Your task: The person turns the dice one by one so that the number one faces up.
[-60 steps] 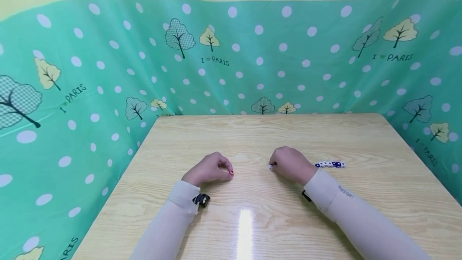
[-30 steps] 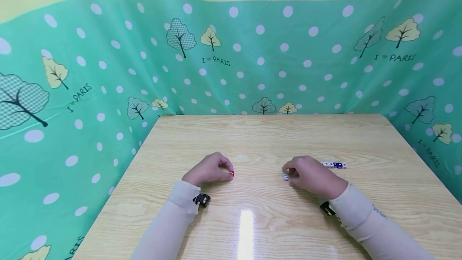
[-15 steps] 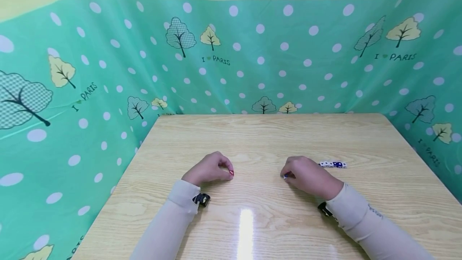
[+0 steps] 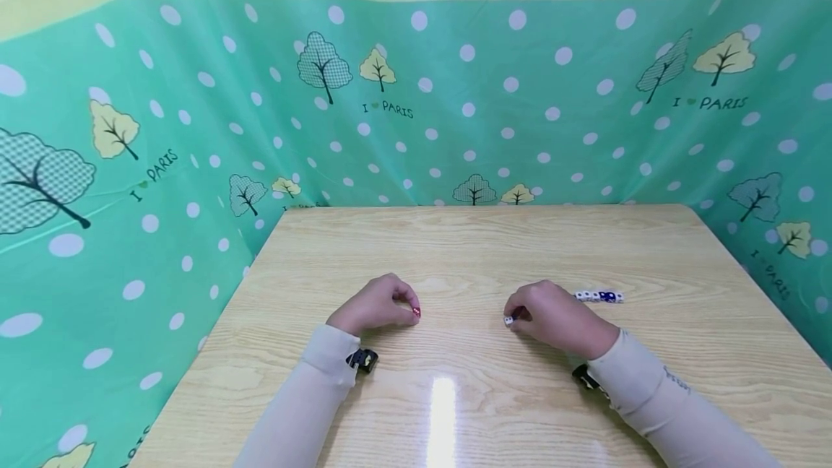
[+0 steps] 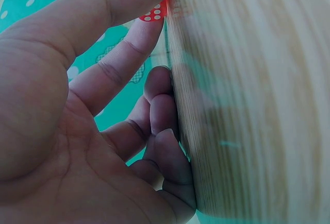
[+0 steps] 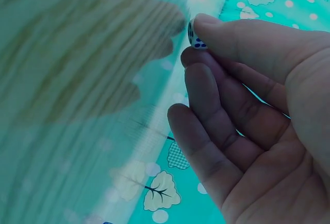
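Observation:
My left hand (image 4: 378, 303) rests on the table left of the middle, pinching a small red die (image 4: 417, 312) with white dots between thumb and forefinger. In the left wrist view the red die (image 5: 154, 12) shows at the fingertips, against the wood. To the right, my right hand (image 4: 552, 315) pinches a white die (image 4: 509, 321) with dark dots, low at the tabletop. The right wrist view shows this white die (image 6: 198, 42) between thumb and fingers, its dots blue. Just behind the right hand lies a row of white and blue dice (image 4: 599, 297), its left end partly hidden.
The wooden table (image 4: 455, 244) has a bright light reflection (image 4: 443, 417) near its front. A green dotted curtain (image 4: 416, 107) with printed trees surrounds its back and sides. Black straps (image 4: 362, 360) sit at both wrists.
My right hand moved right and nearer, opened around the white die on the table, then pinched it and shifted it slightly left. The left hand stayed put with the red die.

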`<state>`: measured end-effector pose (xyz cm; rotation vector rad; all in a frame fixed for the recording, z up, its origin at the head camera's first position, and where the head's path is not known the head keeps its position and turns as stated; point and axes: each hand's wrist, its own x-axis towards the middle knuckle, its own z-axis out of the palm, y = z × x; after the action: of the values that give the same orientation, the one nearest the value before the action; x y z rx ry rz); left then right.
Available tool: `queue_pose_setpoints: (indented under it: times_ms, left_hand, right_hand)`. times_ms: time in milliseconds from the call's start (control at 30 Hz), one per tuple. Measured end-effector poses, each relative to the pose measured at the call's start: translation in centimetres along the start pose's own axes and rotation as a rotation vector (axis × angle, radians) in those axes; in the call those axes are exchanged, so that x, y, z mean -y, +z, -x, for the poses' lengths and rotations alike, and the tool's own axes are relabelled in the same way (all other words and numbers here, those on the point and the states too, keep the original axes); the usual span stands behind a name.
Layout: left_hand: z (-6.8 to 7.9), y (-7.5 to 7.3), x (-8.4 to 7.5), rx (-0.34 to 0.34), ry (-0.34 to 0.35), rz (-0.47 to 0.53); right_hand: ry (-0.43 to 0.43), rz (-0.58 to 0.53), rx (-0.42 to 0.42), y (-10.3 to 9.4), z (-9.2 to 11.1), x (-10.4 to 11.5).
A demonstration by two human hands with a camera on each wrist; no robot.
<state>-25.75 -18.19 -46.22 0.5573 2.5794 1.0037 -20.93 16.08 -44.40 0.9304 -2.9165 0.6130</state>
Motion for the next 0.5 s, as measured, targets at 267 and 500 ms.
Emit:
queue_pose_setpoints:
  times_ms: [267, 500]
  left_hand:
    - [-0.03, -0.02, 0.02, 0.001, 0.007, 0.001]
    - [0.02, -0.05, -0.06, 0.000, 0.007, -0.002]
  right_hand:
    - [0.045, -0.028, 0.030, -0.06, -0.02, -0.21]
    - [0.039, -0.034, 0.034, -0.17, 0.03, -0.36]
